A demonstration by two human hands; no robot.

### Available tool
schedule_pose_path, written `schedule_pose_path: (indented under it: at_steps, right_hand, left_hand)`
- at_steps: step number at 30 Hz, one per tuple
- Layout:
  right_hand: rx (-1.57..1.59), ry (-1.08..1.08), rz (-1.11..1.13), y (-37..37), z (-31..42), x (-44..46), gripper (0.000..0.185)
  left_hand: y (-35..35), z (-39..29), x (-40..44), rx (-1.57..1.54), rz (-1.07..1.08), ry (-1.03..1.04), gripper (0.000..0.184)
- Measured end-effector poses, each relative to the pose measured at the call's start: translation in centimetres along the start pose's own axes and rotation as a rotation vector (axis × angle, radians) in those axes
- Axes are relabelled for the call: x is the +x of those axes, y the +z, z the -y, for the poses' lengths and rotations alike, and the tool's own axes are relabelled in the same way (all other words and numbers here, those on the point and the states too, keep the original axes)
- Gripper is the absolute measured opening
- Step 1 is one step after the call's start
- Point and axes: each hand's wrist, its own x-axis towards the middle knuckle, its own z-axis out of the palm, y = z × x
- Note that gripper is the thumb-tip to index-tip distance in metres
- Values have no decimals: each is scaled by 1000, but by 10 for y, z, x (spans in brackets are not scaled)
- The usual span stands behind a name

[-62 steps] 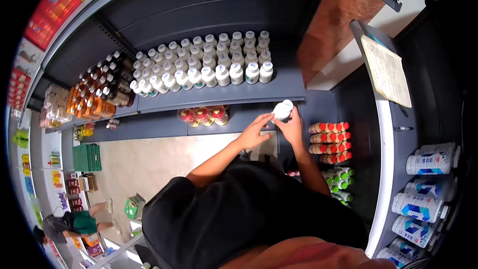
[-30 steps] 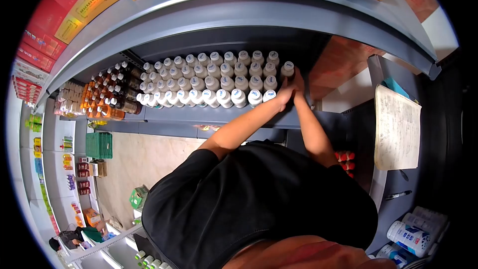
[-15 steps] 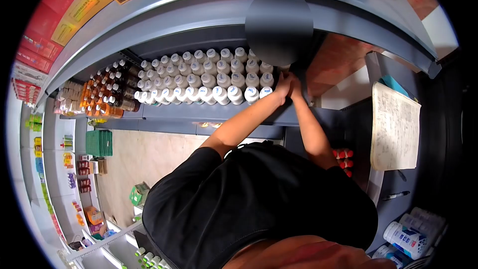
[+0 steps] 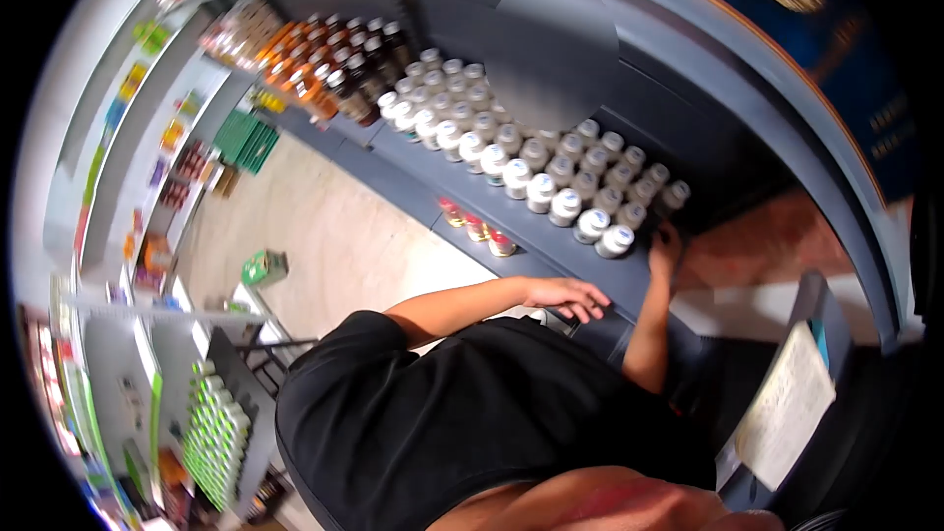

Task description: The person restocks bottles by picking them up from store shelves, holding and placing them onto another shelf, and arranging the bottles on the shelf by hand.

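Observation:
Rows of white capped bottles (image 4: 540, 193) with blue print on their caps stand upright on a grey shelf (image 4: 442, 169). My left hand (image 4: 568, 297) is in front of the shelf edge, palm down. Its fingers are apart and hold nothing. My right hand (image 4: 666, 248) reaches onto the shelf at the right end of the rows, beside the nearest bottles. A white bottle (image 4: 675, 198) stands just beyond its fingertips. Blur and the angle of the hand hide whether those fingers grip anything. A grey blurred disc covers part of the back rows.
Orange and dark brown bottles (image 4: 346, 93) stand further left on the shelf. Red-topped containers (image 4: 477, 230) sit on a lower level. A notebook (image 4: 787, 408) lies at right. Green crates (image 4: 246, 142) and a green box (image 4: 265, 267) are on the floor. White-green bottles (image 4: 216, 442) fill a rack behind.
The view has turned, so the shelf now slants down to the right. My left hand has come away from my right hand and back toward my body. My right hand stays by the row's end.

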Motion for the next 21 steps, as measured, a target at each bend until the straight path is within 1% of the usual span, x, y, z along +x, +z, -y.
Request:
schedule_pose_path:
  at_steps: [2, 4, 6, 8, 9, 10, 12, 13, 14, 16, 17, 18, 19, 21]
  right_hand:
    - [22, -48, -187, -4, 13, -12, 19]
    - [175, -72, -287, -11, 71, -34, 17]
    - [335, 149, -413, -4, 142, -54, 12]
    - [527, -2, -370, 19, 229, -82, 9]
    - [557, -138, -335, 39, 267, -92, 9]
    - [613, -223, -204, 55, 303, -104, 11]
    - [835, -409, 44, 85, 393, -123, 15]
    - [885, -572, 134, 97, 435, -126, 18]
    - [935, -736, 222, 106, 477, -132, 21]
    - [1088, -859, 159, 116, 565, -154, 23]
    - [1196, -951, 204, 114, 599, -156, 22]
    - [1310, -1037, 243, 112, 629, -161, 21]
    - [1447, -1033, 215, 107, 659, -176, 19]
    - [1575, -1188, 275, 102, 682, -176, 23]
  left_hand:
    - [-6, 20, -45, -3, -78, -39, 45]
    - [-22, 62, -81, 0, -148, 25, 45]
    - [-44, 114, -118, 135, -219, 146, 45]
    - [-48, 153, -161, 163, -397, 202, 44]
    - [-49, 173, -184, 167, -477, 208, 44]
    - [-49, 194, -203, 167, -555, 209, 44]
    - [-46, 237, -238, 294, -855, 36, 44]
    - [-38, 250, -256, 314, -975, -55, 45]
    - [-31, 264, -271, 345, -1071, -131, 42]
    - [-24, 299, -295, 347, -1130, -217, 43]
    - [-15, 311, -306, 246, -1176, -212, 43]
    - [-8, 333, -315, 208, -1242, -202, 42]
    - [-6, 365, -319, 172, -1308, -197, 42]
    - [7, 428, -327, 107, -1483, -193, 41]
